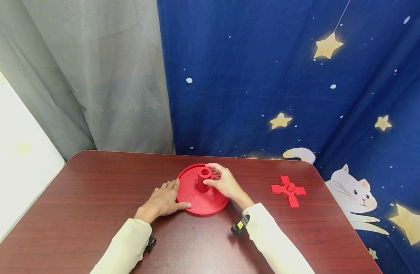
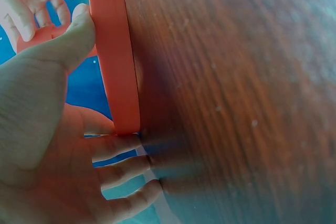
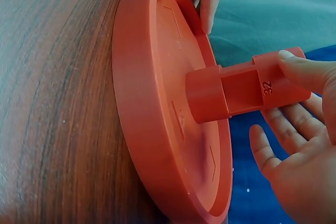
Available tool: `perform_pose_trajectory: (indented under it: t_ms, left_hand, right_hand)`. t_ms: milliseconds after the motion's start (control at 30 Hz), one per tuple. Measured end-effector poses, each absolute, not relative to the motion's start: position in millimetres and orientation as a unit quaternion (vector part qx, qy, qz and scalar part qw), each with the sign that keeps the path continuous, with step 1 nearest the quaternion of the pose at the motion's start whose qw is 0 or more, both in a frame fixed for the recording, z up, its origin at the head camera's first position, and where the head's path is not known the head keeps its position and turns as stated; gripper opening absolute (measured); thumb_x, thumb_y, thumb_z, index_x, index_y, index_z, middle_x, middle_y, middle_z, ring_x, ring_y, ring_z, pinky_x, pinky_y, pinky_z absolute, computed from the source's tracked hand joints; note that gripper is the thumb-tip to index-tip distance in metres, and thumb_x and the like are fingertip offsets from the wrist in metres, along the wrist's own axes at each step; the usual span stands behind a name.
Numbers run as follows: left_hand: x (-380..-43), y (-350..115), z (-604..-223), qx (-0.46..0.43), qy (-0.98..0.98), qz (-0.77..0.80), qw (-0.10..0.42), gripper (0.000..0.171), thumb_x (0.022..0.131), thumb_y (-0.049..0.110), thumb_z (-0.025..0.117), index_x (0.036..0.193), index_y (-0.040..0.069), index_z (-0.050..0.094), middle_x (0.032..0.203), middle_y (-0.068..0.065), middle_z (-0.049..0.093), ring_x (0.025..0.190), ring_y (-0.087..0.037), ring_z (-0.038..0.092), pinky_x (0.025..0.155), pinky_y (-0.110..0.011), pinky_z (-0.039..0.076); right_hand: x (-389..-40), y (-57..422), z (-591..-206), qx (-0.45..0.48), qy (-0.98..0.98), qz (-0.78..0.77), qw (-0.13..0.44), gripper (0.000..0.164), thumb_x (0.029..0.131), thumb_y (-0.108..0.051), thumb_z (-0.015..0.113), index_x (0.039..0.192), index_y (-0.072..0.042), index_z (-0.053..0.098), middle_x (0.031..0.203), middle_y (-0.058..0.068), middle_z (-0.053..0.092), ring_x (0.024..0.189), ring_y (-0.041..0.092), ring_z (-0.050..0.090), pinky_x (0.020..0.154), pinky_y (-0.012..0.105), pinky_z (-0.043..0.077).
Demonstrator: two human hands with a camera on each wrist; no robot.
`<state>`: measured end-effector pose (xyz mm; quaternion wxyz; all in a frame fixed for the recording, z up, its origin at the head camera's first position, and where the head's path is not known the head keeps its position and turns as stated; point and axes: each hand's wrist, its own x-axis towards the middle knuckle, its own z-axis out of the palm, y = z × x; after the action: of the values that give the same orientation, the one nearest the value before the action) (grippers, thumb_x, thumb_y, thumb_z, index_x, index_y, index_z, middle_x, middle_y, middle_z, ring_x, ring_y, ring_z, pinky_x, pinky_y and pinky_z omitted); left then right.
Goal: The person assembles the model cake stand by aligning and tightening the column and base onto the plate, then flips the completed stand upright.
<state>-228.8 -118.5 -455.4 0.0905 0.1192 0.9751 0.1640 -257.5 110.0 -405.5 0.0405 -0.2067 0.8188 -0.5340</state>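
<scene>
A shallow round red tray (image 1: 187,186) with a raised rim lies on the table. From its middle rises a red cylindrical post (image 3: 207,94); its upper part is a red tube (image 3: 283,80) marked 32, with a stepped cutout at its lower end. My right hand (image 1: 227,184) holds this tube between thumb and fingers. Resting at the near left of the tray, my left hand (image 1: 164,199) touches the rim with its thumb and index finger. Its other fingers stretch straight along the tabletop, as the left wrist view shows.
A red four-armed cross piece (image 1: 290,188) with a round hub lies on the table to the right. The dark wooden table (image 1: 103,198) ends against a grey curtain (image 1: 127,95) and a blue star-patterned curtain (image 1: 244,76). Both wrists wear dark straps.
</scene>
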Motion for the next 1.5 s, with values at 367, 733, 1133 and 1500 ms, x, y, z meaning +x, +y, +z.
perform_pose_trajectory:
  t_ms: [367,733,1133,1500]
  left_hand:
    - [-229.2,-118.1,-456.0,0.12,0.975,0.161,0.091,0.102,0.082,0.06,0.071,0.151,-0.005,0.034,0.151,-0.026,0.04,0.139,-0.049,0.035,0.109,-0.068,0.03]
    - [-229.3,-117.5,-455.3,0.119,0.975,0.162,0.095,0.102,0.082,0.059,0.071,0.151,-0.005,0.033,0.152,-0.026,0.039,0.139,-0.049,0.035,0.109,-0.068,0.029]
    - [-229.4,-117.4,-454.4,0.118,0.975,0.163,0.099,0.101,0.083,0.058,0.07,0.151,-0.006,0.033,0.152,-0.026,0.038,0.14,-0.049,0.033,0.11,-0.068,0.028]
    - [-230.0,-117.9,-454.4,0.117,0.974,0.167,0.102,0.103,0.082,0.06,0.07,0.152,-0.005,0.031,0.153,-0.026,0.037,0.141,-0.049,0.032,0.11,-0.068,0.027]
  right_hand:
    - [-258.2,108.1,-411.2,-0.181,0.829,-0.529,0.018,0.047,0.081,-0.001,0.078,0.124,0.004,0.06,0.116,0.024,0.067,0.1,0.04,0.066,0.09,0.045,0.056]
    - [-278.4,111.4,-441.5,-0.188,0.826,-0.531,0.013,0.058,0.079,-0.004,0.082,0.131,-0.001,0.057,0.123,0.018,0.065,0.109,0.036,0.065,0.095,0.047,0.054]
    - [-279.6,111.2,-443.0,-0.187,0.827,-0.53,0.02,0.053,0.081,-0.002,0.079,0.129,0.001,0.058,0.119,0.022,0.066,0.105,0.039,0.065,0.094,0.05,0.053]
    - [-276.7,108.8,-444.9,-0.167,0.843,-0.512,-0.014,0.048,0.078,-0.011,0.085,0.119,-0.008,0.061,0.109,0.012,0.069,0.097,0.027,0.067,0.087,0.04,0.058]
